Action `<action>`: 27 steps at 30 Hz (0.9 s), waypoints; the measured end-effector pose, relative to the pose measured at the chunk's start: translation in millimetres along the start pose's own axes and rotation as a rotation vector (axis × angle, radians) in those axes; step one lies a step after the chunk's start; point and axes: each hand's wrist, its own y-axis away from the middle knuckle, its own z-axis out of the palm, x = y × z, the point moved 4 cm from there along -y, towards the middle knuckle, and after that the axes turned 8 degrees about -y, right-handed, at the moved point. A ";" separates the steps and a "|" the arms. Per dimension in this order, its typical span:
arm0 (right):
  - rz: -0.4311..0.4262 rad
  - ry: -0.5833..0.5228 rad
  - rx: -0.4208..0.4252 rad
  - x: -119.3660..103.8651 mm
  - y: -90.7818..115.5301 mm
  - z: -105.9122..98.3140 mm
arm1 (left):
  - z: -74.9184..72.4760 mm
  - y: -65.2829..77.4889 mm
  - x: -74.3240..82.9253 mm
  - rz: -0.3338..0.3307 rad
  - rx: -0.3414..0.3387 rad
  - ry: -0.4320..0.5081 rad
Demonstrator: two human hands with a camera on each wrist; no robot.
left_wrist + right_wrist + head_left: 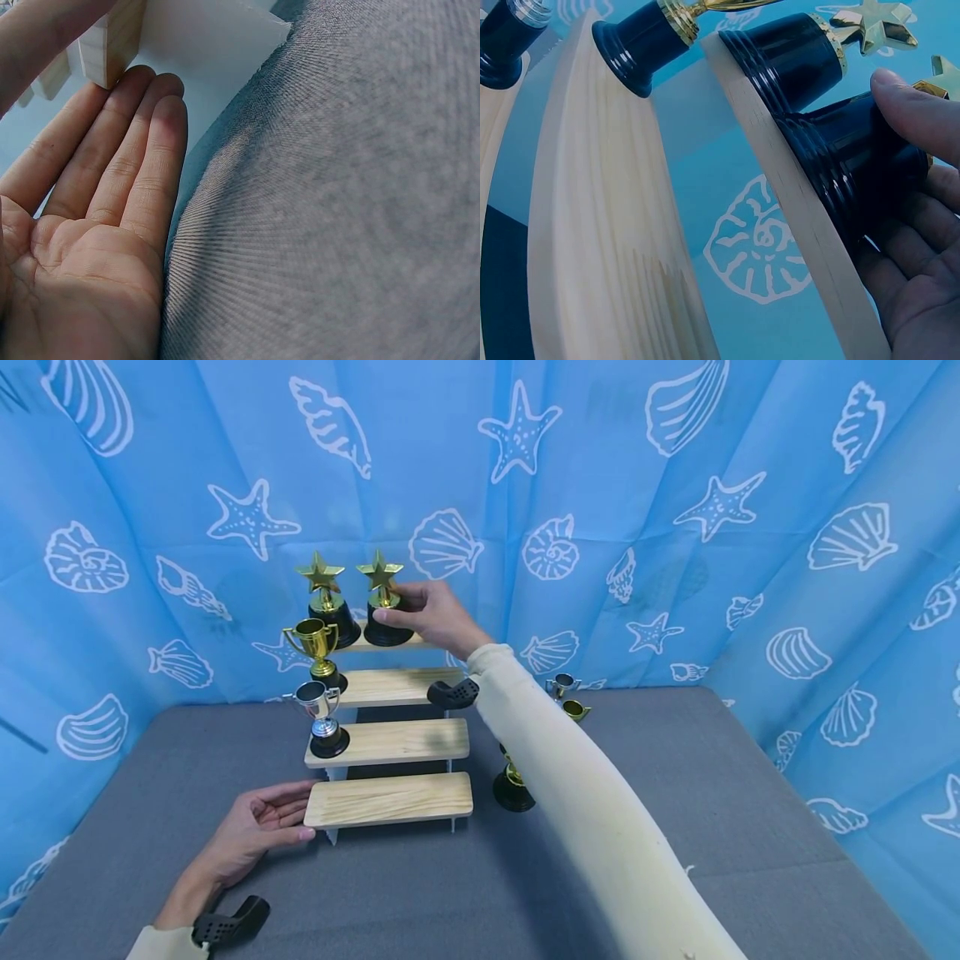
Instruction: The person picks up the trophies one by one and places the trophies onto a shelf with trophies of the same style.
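Note:
At the top of a stepped wooden rack, my right hand (pixel 435 614) grips a star trophy (pixel 382 618) by its black base, thumb in front and fingers behind. The base sits right at the top board's surface in the right wrist view. Beside it stands another star trophy (pixel 330 610). One step down is a gold cup trophy (pixel 317 643), and below that a silver cup trophy (pixel 322 714), both at the left ends. My left hand (pixel 112 217) rests with extended fingers against the left end of the lowest board (pixel 390 799), its palm holding nothing.
Right of the rack, a black-based gold trophy (pixel 513 789) stands on the grey cloth-covered table (pixel 675 760), partly behind my right sleeve (pixel 585 793). Farther back are a small silver cup (pixel 562 683) and a gold cup (pixel 575 709). A blue shell-patterned curtain (pixel 600 527) hangs behind.

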 end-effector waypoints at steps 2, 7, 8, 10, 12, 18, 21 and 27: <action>0.002 0.000 -0.001 0.7 -0.3 0.5 | -0.1 0.1 -0.2 0.003 -0.001 -0.002; 0.012 0.003 -0.003 2.3 -1.2 1.0 | -0.2 0.3 -0.4 0.001 0.001 -0.008; 0.013 0.003 -0.003 2.6 -1.4 1.1 | -0.2 0.3 -0.4 0.000 0.002 -0.010; 0.013 0.002 -0.005 2.3 -1.5 1.2 | -0.3 0.2 -0.4 -0.003 0.003 -0.014; 0.011 0.002 -0.007 1.8 -1.5 1.3 | -0.5 0.1 -0.4 -0.008 0.006 -0.015; 0.017 0.014 -0.009 -0.5 0.2 1.2 | -1.1 0.6 -0.1 -0.019 0.011 -0.026; 0.024 0.015 -0.006 -1.0 1.6 0.8 | -1.2 0.9 -0.1 -0.024 0.013 -0.029; 0.037 -0.029 0.009 0.9 2.8 -0.7 | -0.2 1.1 0.1 -0.031 0.017 -0.029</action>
